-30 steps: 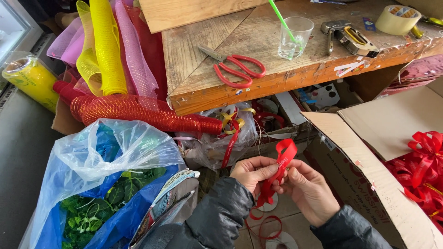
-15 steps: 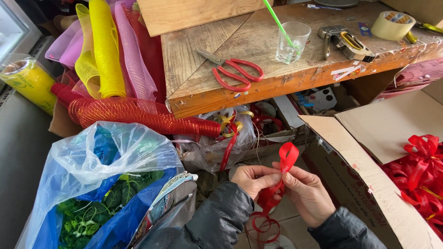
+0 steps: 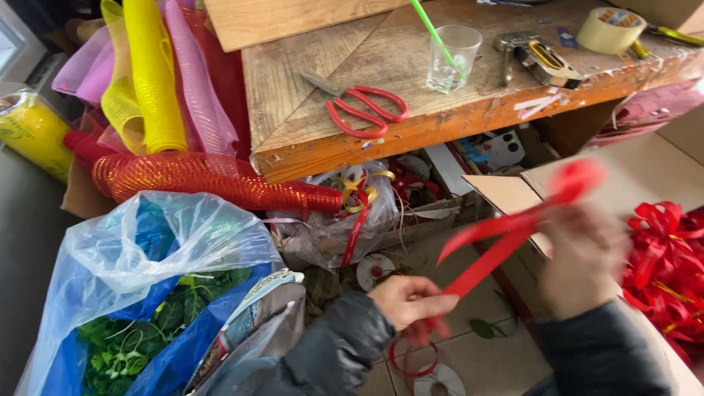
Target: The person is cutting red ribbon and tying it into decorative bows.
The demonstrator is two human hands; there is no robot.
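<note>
Head view, looking down: the person's hands are now pulling apart, where a moment ago they were working close together on a small folded loop. The left hand (image 3: 407,302) is pinching the lower end of a red ribbon (image 3: 506,238) low near the floor, fingers closed on it. The right hand (image 3: 583,260), blurred with motion, is lifting toward the cardboard box (image 3: 645,176), gripping the ribbon's upper part, so the strip is stretching diagonally between them. This suggests a fresh length is being drawn out. Above, red scissors (image 3: 364,111) are lying on the wooden table (image 3: 293,103); finished red bows (image 3: 671,264) are filling the box.
</note>
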